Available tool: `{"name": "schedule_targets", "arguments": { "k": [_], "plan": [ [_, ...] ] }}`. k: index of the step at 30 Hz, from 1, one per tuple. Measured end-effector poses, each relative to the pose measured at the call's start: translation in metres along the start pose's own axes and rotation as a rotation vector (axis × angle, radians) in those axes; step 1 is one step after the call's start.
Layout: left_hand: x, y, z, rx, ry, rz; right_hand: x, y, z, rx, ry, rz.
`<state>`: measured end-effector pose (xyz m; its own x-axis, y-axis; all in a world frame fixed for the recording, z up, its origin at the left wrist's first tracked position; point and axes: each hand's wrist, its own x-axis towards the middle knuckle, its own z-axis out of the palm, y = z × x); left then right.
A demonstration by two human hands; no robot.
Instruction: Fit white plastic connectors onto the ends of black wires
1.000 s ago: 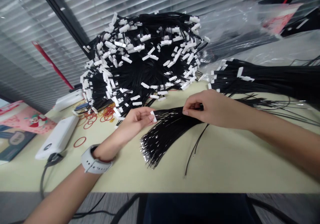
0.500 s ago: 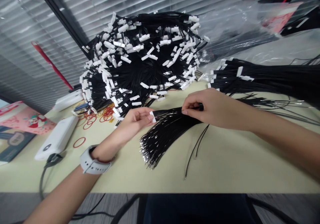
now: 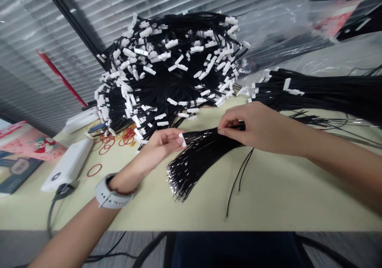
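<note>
Between its thumb and fingers, my left hand (image 3: 165, 145) pinches a small white connector (image 3: 182, 139). Black wires run from near that connector toward my right hand (image 3: 244, 125), which is closed on thin black wires. Below both hands a fanned bundle of black wires (image 3: 199, 160) lies on the table, its bare metal terminals pointing left and toward me. Two loose wire ends (image 3: 235, 180) hang out below my right hand. The fingertips of my right hand partly hide the wires they hold.
A big heap of black cables with white connectors (image 3: 176, 81) stands behind my hands. More cables (image 3: 322, 89) lie at the right beside plastic bags (image 3: 277, 33). Rubber bands (image 3: 127, 135), a white power strip (image 3: 68, 164) and a pink package (image 3: 36, 142) are on the left.
My right hand has shifted slightly to the right, and the two loose wire ends have moved right with it. My left hand keeps its pinch on the connector in the same place.
</note>
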<state>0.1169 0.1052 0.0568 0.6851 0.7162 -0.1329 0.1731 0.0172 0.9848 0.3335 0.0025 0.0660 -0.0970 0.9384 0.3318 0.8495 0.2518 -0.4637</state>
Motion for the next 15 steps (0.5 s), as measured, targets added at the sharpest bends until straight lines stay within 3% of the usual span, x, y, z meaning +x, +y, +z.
{"name": "schedule_targets", "arguments": {
  "k": [15],
  "plan": [
    [-0.0009,-0.0016,-0.0019,0.016,-0.032,0.013,-0.0004,-0.0026,0.0030,0.042,-0.004,0.004]
  ]
}}
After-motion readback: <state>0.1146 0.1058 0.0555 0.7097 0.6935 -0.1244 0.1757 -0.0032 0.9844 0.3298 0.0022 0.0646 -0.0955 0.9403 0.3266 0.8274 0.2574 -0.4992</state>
